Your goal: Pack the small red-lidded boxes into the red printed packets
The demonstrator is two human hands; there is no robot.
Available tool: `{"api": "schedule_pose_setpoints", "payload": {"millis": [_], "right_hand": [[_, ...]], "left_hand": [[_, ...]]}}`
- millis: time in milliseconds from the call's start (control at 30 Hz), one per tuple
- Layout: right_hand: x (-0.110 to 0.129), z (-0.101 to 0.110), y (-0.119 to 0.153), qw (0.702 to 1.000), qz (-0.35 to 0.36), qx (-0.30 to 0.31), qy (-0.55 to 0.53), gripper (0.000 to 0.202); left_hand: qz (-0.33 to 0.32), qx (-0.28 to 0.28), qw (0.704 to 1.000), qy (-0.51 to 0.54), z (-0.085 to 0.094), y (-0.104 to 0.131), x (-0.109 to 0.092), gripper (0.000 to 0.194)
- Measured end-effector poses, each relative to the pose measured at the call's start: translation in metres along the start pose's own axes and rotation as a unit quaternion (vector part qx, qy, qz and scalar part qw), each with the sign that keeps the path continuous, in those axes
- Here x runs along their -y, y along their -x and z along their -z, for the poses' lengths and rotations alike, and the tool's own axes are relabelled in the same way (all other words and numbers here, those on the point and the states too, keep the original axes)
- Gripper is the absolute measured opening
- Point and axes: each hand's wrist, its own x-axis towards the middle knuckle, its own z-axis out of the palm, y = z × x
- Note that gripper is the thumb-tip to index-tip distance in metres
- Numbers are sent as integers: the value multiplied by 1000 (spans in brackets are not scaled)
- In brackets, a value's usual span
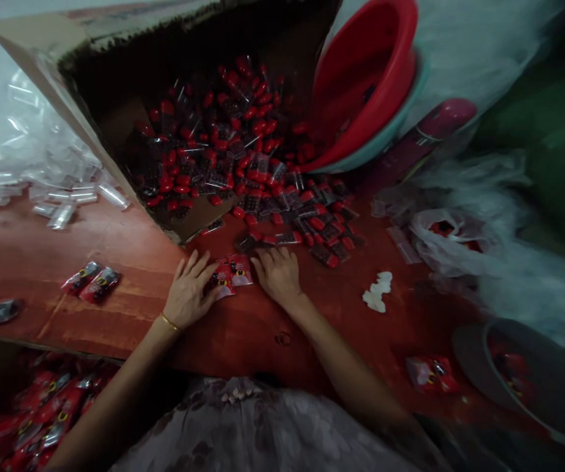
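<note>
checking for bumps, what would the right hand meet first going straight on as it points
The right hand would likely first meet the loose clear plastic tubes with red caps, just beyond its fingertips; depth is unclear.

left of the left hand [189,292], bare tabletop [331,295] runs to two shiny packets [91,282]; right of the right hand [280,275], it opens toward white scraps [378,292]; ahead, heaped red-capped containers [263,190] and the carton [78,121] block passage.

The print on the red packets [223,278] is too blurred to read.
</note>
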Motion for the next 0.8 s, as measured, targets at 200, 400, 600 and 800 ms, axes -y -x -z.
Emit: {"api": "schedule_pose_setpoints", "payload": {"millis": [200,400,600,800], "right_hand": [[39,-2,6,994,-55,88,-15,32],[68,-5,-17,986,-60,138,-66,31],[81,-10,-29,987,-32,135,-76,30],[80,-11,-35,983,10,153,-100,27]], "left_hand": [[44,6,992,-118,-14,14,-5,50],[147,-16,975,-163,-6,31,-11,54],[152,-40,979,-132,-10,32,-3,57],[120,-95,986,-63,-14,41,7,59]]}}
